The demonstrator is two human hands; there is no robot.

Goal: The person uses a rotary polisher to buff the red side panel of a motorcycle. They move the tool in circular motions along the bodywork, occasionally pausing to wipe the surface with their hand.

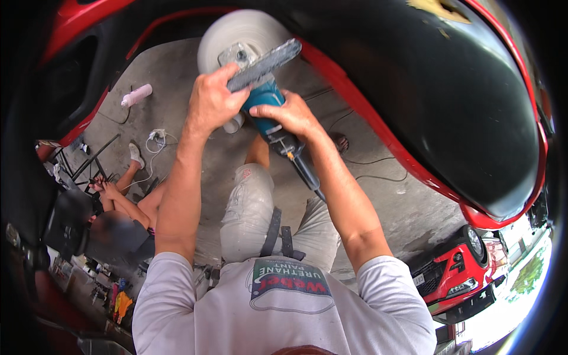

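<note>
Polisher (267, 97), blue-bodied, is held out ahead of the person, its pale round pad (245, 26) turned away toward the dark panel (449, 100) edged in red; whether the pad touches it cannot be told. The left hand (213, 99) is closed around the near end of a worn grey bar (266, 64) across the tool's head, probably to steady the front, though its fingertips are partly hidden. The right hand (290, 115) wraps the body, thumb across the top, likely carrying the weight and keeping the tool in line. This split grip seems suited to a heavy tool whose pad, smeared in look, may be spinning. The power cord (320, 194) leaves the tail end beside the right forearm, and the panel's red rim curves near that side, leaving less room there. On the concrete floor (414, 220) a cable loop (390, 180) lies to the right; a pink bottle (137, 95) and a white socket block (157, 136) lie left. Another person (121, 231) sits farther left, and a red car (452, 272) stands lower right.
</note>
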